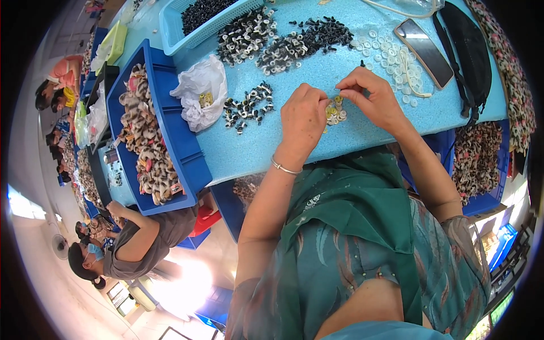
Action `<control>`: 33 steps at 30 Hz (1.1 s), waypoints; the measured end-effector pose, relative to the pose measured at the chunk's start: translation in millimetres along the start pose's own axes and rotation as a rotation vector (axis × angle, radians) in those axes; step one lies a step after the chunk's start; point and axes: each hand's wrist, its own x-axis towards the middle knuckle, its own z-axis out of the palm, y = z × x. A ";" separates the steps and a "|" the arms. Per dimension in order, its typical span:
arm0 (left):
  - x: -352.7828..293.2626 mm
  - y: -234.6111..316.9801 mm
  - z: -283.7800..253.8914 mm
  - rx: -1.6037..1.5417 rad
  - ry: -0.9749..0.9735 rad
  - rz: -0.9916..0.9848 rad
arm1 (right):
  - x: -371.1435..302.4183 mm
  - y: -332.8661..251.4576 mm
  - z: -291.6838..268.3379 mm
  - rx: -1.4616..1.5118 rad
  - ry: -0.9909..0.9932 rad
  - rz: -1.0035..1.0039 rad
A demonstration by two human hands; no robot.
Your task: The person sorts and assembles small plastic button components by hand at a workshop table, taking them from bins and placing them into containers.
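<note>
Blue bin (pixel 178 116): striped plush pieces (pixel 148 133) | pale-blue basket (pixel 211 34): black pegs (pixel 208 13) | left hand (pixel 304 116), right hand (pixel 371 97): pinching tiny piece (pixel 336 89), axis unclear

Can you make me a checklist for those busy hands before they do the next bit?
1. Left hand and right hand close together: ok.
2. Yellowish pieces near both hands: ok, in a small pile between them.
3. A piece gripped in the fingers: cannot tell, too small.
4. Phone out of the hands' way: ok, neither touches it.
5. Clear discs free of the white cord: not ok, it lies among them.
6. White plastic bag open: ok, yellowish bits show inside.
</note>
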 end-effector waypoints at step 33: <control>-5.8 -8.6 -2.4 -0.073 -0.014 0.125 | -10.1 -1.5 4.4 0.170 -0.021 0.008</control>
